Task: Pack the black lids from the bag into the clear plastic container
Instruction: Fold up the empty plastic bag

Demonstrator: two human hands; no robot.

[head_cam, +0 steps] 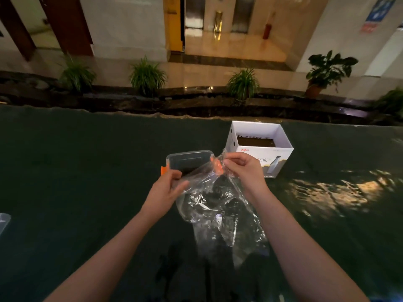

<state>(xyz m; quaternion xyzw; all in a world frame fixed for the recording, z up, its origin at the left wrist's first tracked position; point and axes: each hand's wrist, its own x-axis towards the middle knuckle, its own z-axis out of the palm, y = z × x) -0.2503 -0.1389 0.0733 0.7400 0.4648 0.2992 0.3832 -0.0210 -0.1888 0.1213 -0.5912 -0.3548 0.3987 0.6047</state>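
A clear plastic bag (pixel 220 212) hangs above the dark table, and both hands grip its top edge. My left hand (pixel 165 190) pinches the bag's left rim, while my right hand (pixel 242 168) pinches the right rim a little higher. Dark round shapes that look like black lids (pixel 218 192) show through the film, blurred. Just beyond the hands sits the clear plastic container (pixel 188 160) with orange clips at its sides; the bag's upper edge overlaps its near right corner. What lies inside the container is hard to make out.
A white cardboard box (pixel 260 147), open on top, stands to the right behind the container. Another clear plastic piece (pixel 4 221) pokes in at the left edge. The table is covered in dark cloth (pixel 87 171); potted plants line a ledge beyond its far edge.
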